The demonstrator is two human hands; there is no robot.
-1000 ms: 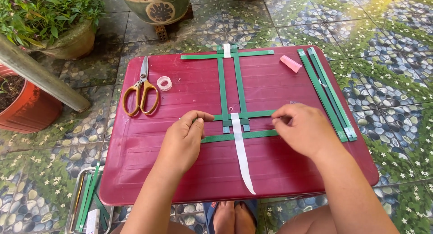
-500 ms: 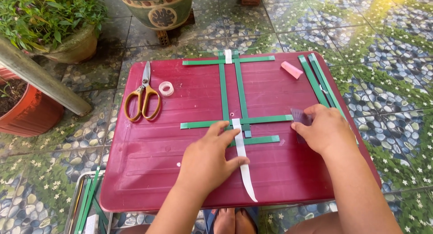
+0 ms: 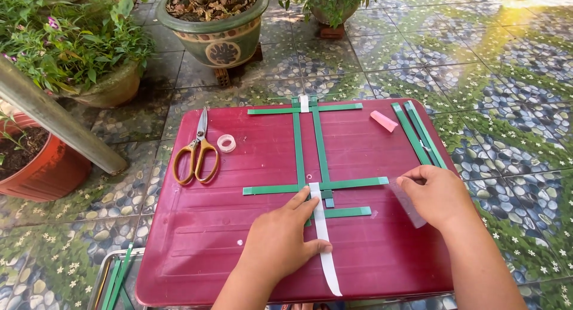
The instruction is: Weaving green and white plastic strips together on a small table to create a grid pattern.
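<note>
Left hand: the left hand (image 3: 277, 241) is laid flat, palm down, on the white strip (image 3: 322, 238), with the forefinger stretched toward the crossing of the green strips (image 3: 316, 184); nothing is clenched, the grip is one of pressing only.
Right hand: a short clear piece of tape (image 3: 409, 203) is pinched between thumb and fingers of the right hand (image 3: 439, 196), just beside the right end of the upper cross strip.
White strip: it lies lengthwise on the red tabletop (image 3: 197, 244), its top end at the crossing and its lower end reaching past the near edge.
Green lattice: two long strips run away from the person and are crossed by one strip at the far end and two near the hands (a short white tab sits at the far crossing).
Pressing well: the white strip is best kept square to the cross strips and pinned close to the joint, so that nothing slides while tape is brought in.
Tape handling: the piece is best held by its edges and laid down from one end, so that wrinkles and fingerprints on the sticky side are avoided.
Nearby: scissors (image 3: 196, 152) with orange handles and a tape roll (image 3: 226, 143) lie well to the left; a pink eraser (image 3: 384, 121) and spare green strips (image 3: 421, 134) lie at the far right.
</note>
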